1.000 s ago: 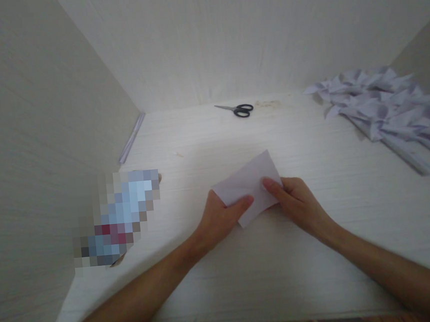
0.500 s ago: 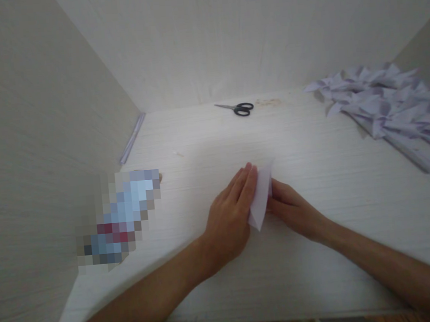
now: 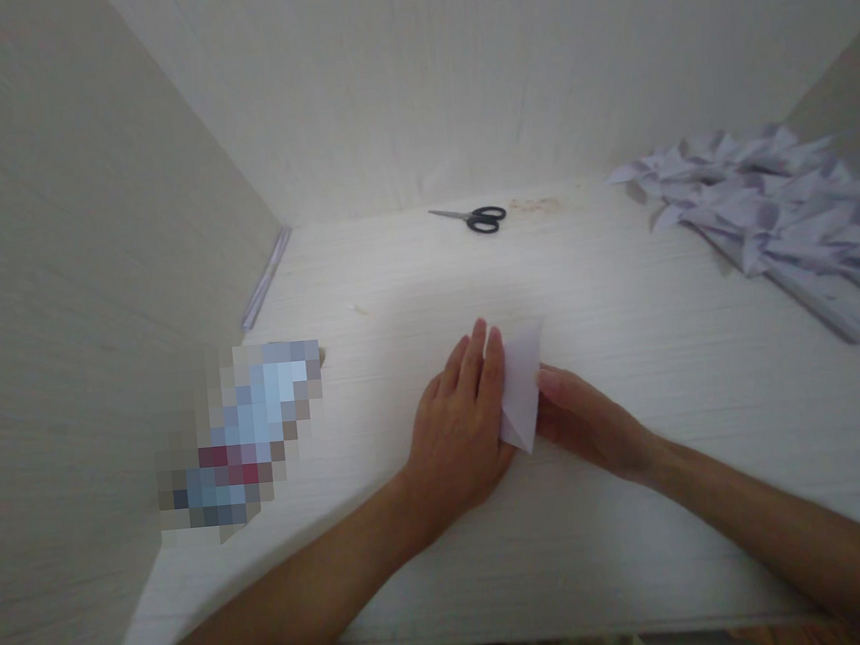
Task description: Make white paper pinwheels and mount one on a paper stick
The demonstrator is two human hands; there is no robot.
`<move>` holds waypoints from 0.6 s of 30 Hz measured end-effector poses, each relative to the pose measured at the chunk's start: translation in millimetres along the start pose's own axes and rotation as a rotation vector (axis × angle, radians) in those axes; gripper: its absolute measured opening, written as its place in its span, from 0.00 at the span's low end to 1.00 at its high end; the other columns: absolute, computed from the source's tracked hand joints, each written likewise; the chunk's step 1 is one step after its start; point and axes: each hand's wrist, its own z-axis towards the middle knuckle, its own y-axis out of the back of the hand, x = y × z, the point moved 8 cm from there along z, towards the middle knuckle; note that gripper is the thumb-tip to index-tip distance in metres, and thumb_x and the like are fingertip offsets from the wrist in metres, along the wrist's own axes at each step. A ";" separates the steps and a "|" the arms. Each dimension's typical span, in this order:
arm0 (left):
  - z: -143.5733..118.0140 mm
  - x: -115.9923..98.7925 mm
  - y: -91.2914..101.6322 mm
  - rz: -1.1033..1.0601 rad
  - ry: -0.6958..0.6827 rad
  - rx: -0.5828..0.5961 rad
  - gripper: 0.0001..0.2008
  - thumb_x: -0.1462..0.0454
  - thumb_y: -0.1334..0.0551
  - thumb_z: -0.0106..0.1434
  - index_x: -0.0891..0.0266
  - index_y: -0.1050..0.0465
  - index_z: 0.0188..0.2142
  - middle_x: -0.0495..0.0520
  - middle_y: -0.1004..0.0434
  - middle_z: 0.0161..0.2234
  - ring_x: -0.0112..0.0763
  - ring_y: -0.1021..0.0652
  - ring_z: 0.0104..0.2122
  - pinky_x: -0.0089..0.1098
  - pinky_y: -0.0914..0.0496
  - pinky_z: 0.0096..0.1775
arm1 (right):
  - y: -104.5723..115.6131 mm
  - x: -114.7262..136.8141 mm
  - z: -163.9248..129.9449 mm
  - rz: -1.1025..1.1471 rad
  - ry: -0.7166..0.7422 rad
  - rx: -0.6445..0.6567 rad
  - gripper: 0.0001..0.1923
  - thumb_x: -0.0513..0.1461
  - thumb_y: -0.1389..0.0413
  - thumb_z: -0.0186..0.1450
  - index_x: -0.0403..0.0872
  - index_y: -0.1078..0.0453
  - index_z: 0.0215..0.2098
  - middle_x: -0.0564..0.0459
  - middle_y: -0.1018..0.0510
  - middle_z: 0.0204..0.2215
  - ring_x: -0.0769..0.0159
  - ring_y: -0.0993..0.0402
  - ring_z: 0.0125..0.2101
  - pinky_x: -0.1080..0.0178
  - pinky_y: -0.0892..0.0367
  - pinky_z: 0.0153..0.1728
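A small folded piece of white paper (image 3: pixel 523 387) lies on the white table (image 3: pixel 642 505) in front of me. My left hand (image 3: pixel 460 428) lies flat, palm down, with its fingers pressing on the paper's left part. My right hand (image 3: pixel 587 423) holds the paper's right edge, thumb against it. Only a narrow pointed strip of the paper shows between the two hands.
Black scissors (image 3: pixel 475 218) lie at the back of the table near the wall. A pile of several folded paper pieces (image 3: pixel 773 207) fills the right side. A blurred-out object (image 3: pixel 248 429) lies at the left. White walls close in the left and back.
The paper was open and held up by both hands; it has since been folded over to the right, and my left hand now presses flat on it, slid slightly forward.
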 end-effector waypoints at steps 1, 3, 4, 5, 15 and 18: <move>0.1 0.4 -0.5 -0.005 0.005 0.004 0.36 0.64 0.48 0.53 0.70 0.65 0.58 0.67 0.59 0.60 0.46 0.50 0.57 0.44 0.42 0.51 | 0.6 0.5 0.1 -0.041 0.010 -0.004 0.18 0.49 0.48 0.54 0.47 0.34 0.38 0.50 0.27 0.34 0.64 0.31 0.35 0.62 0.35 0.37; 0.2 1.6 -1.9 -0.029 0.020 0.008 0.38 0.63 0.47 0.52 0.69 0.65 0.58 0.67 0.58 0.59 0.47 0.49 0.57 0.44 0.42 0.51 | 3.1 0.4 0.4 -0.157 0.029 -0.022 0.18 0.49 0.47 0.54 0.46 0.34 0.38 0.49 0.27 0.35 0.65 0.32 0.35 0.62 0.36 0.37; 0.1 2.2 -2.2 -0.049 0.027 0.005 0.39 0.62 0.45 0.51 0.68 0.65 0.58 0.67 0.58 0.59 0.47 0.48 0.57 0.44 0.42 0.51 | 5.0 -0.7 0.7 -0.212 0.032 -0.035 0.18 0.48 0.47 0.55 0.45 0.34 0.38 0.50 0.27 0.34 0.66 0.32 0.33 0.63 0.35 0.36; 0.0 2.6 -2.2 -0.073 0.032 -0.003 0.41 0.61 0.44 0.50 0.68 0.66 0.58 0.67 0.57 0.59 0.46 0.47 0.57 0.44 0.42 0.51 | 7.4 -2.4 1.0 -0.251 0.026 -0.051 0.17 0.48 0.47 0.55 0.45 0.34 0.37 0.50 0.27 0.32 0.67 0.32 0.31 0.63 0.35 0.33; -1.1 18.9 5.0 -0.544 0.195 -0.080 0.36 0.54 0.38 0.47 0.64 0.48 0.53 0.62 0.38 0.51 0.38 0.34 0.49 0.38 0.37 0.48 | 24.5 3.3 3.0 -0.214 0.104 -0.178 0.14 0.46 0.51 0.59 0.47 0.35 0.40 0.51 0.28 0.32 0.67 0.32 0.31 0.64 0.35 0.32; 1.4 21.3 4.4 -0.578 0.205 -0.064 0.29 0.56 0.39 0.50 0.64 0.41 0.49 0.59 0.33 0.47 0.37 0.31 0.46 0.37 0.37 0.47 | 24.3 5.3 2.1 -0.287 0.148 -0.183 0.16 0.46 0.51 0.59 0.47 0.36 0.42 0.50 0.28 0.36 0.66 0.32 0.34 0.64 0.36 0.32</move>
